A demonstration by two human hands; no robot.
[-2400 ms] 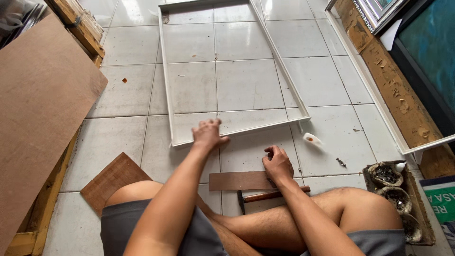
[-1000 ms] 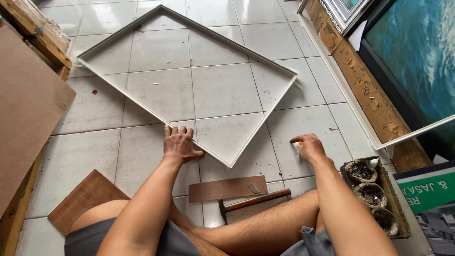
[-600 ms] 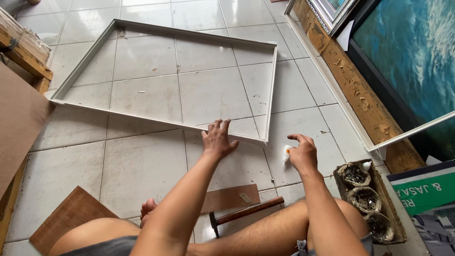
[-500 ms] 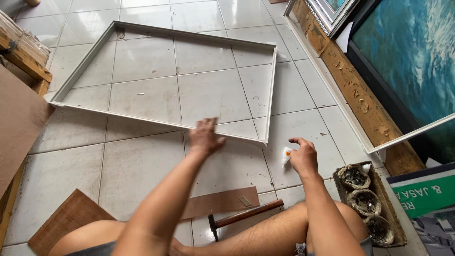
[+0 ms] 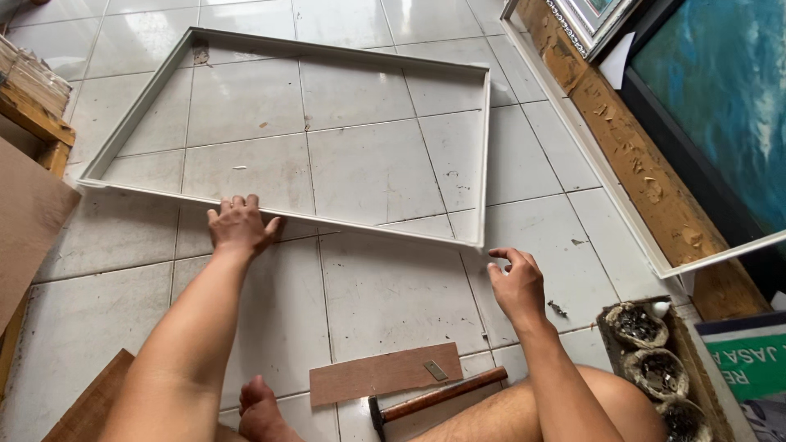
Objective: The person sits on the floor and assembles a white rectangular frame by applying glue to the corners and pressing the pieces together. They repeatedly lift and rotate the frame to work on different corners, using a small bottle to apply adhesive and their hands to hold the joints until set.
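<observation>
White-painted frame [image 5: 295, 218], large and rectangular, flat on pale floor tiles [image 5: 385, 286], filling the upper half of the view from 10 o'clock round to 1 o'clock. Near rail running from 9 o'clock toward 3 o'clock, near right corner just past the centre.

Left hand [image 5: 240, 226], palm down, fingers spread over the near rail at about 9 o'clock from the centre, fingertips lapping the rail's top edge. Nothing gripped, just pressing flat.

Right hand [image 5: 516, 282] at 4 o'clock from the centre, hovering just below the frame's near right corner, apart from it. Fingers loosely curled, thumb and forefinger close together; whether anything small sits pinched between them, cannot tell.

Thin brown board strip [image 5: 385, 373] lying on the tiles at 6 o'clock, a small grey metal piece [image 5: 435, 371] on its right end. Hammer [image 5: 434, 399] with a wooden handle just below the strip, head toward the left, touching the leg. Bare foot [image 5: 266, 409] at 7 o'clock.

Tray of round nests of small dark bits [image 5: 651, 360] at 4 o'clock by the right knee. Blue-green painting [image 5: 720, 106] leaning at 2 o'clock, a rough wooden beam [image 5: 630, 147] along the floor in front of it. Brown hardboard sheet [image 5: 29, 229] at 9 o'clock.
</observation>
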